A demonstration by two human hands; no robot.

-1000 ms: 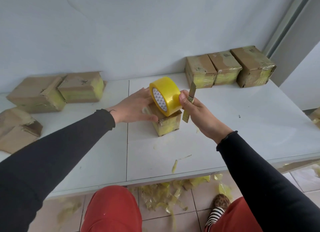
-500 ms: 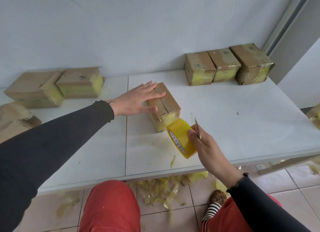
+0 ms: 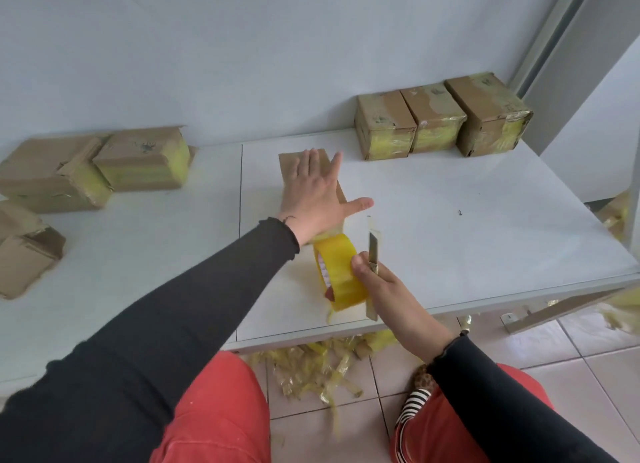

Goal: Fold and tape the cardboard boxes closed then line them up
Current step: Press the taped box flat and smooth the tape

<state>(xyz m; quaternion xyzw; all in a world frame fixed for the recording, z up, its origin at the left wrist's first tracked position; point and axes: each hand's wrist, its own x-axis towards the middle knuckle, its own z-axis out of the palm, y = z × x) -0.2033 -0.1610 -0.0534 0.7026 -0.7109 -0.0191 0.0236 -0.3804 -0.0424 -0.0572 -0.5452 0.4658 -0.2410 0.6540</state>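
Pressing flat on the box (image 3: pixel 291 165), left hand (image 3: pixel 313 196) (turned since); right hand (image 3: pixel 384 282) clutches tape roll (image 3: pixel 341 272).

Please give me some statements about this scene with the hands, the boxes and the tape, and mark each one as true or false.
1. The left hand lies flat with spread fingers on the box in the middle of the table. True.
2. The right hand holds only the tape roll. False: it holds the roll together with a utility knife.
3. Three taped boxes stand side by side by the wall at the right. True.
4. The tape roll is blue. False: it is yellow.
5. The floor under the table is clean. False: yellow tape scraps lie there.
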